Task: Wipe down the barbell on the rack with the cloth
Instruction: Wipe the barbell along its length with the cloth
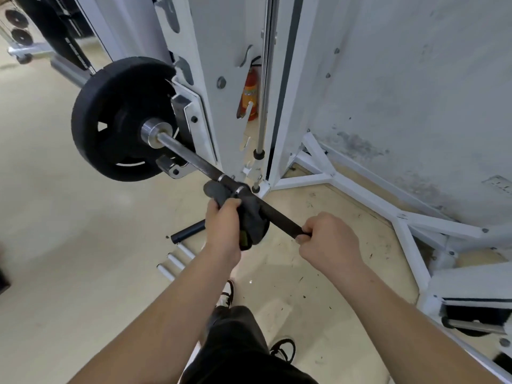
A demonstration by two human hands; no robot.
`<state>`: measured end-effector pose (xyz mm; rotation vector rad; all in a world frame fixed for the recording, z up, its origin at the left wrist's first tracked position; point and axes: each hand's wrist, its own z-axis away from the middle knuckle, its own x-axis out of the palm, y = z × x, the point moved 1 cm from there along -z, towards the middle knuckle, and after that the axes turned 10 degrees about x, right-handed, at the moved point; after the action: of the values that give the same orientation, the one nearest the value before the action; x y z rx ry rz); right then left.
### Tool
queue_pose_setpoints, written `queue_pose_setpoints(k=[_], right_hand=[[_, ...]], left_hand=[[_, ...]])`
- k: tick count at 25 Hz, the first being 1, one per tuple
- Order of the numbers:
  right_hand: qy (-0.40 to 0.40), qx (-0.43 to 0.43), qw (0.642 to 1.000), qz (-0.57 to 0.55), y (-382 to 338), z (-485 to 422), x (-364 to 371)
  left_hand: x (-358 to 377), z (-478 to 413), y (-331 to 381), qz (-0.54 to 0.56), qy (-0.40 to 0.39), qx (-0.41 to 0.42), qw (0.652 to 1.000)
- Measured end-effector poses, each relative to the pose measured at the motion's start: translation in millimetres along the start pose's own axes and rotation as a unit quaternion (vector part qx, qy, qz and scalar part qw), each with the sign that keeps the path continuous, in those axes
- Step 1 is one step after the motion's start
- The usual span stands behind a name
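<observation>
gripping the dark cloth against the barbell, left hand; right hand curled round its bare shaft

We see a pale beige floor, flecked with dark specks near a stained white wall. A red fire extinguisher stands at the back. 3 white tubes and 1 black tube lie on the floor, and 2 black discs show far left.

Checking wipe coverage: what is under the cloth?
The barbell passes under the cloth, which the left hand grips around it; the covered stretch of bar is hidden.
</observation>
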<state>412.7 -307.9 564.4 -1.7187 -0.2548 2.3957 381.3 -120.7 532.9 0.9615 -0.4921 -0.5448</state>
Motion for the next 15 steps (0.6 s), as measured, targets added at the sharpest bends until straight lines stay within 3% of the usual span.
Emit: queue_pose_setpoints(k=[3,6,8,12,15], right_hand=[[-0.005,0.031,0.999,0.005,-3.6,-1.5,-0.2],[0.005,0.045,0.999,-0.010,-4.1,-0.9,-3.5],[0.011,0.053,0.998,-0.020,-3.5,0.1,-1.5],[0.019,0.054,0.998,-0.031,1.9,0.3,4.5],[0.014,0.034,0.998,-0.047,5.0,0.9,5.9]], left_hand=[[13.6,23.0,-21.1,0.017,-0.080,-0.050,0.995],[11.7,53.6,-46.3,0.037,-0.220,-0.187,0.957],[10.2,32.4,-44.6,0.050,-0.199,-0.221,0.953],[9.0,-12.6,-24.6,0.070,-0.083,-0.169,0.980],[14.8,40.0,-39.7,0.026,-0.182,-0.191,0.964]])
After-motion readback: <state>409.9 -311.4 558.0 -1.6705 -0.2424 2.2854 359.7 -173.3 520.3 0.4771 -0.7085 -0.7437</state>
